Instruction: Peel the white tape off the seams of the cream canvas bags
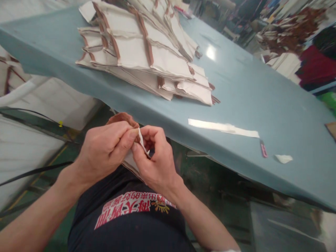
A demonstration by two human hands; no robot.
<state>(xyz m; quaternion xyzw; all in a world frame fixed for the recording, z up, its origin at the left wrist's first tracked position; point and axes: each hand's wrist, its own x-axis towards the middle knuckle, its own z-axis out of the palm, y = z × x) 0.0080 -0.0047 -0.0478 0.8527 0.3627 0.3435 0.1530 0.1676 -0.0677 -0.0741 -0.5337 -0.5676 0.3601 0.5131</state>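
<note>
Close to my body, below the table edge, both hands pinch a white fabric piece with brown trim (132, 163). My left hand (109, 145) is closed on its upper edge, with a brown strip (123, 118) showing beyond the knuckles. Right beside it, my right hand (156, 157) grips the same edge between thumb and fingers, where a white fold stands up. Much of the piece is hidden behind the hands. On the table, a stack of similar white pieces with brown bands (168, 57) lies in front of me.
The blue-covered table (244, 101) runs diagonally across the view. On it lie a white strip (223, 128), a small pink-handled tool (263, 149) and a white scrap (283, 159). Dark cables (36, 171) cross at left. Piles of cloth (294, 35) stand beyond the table.
</note>
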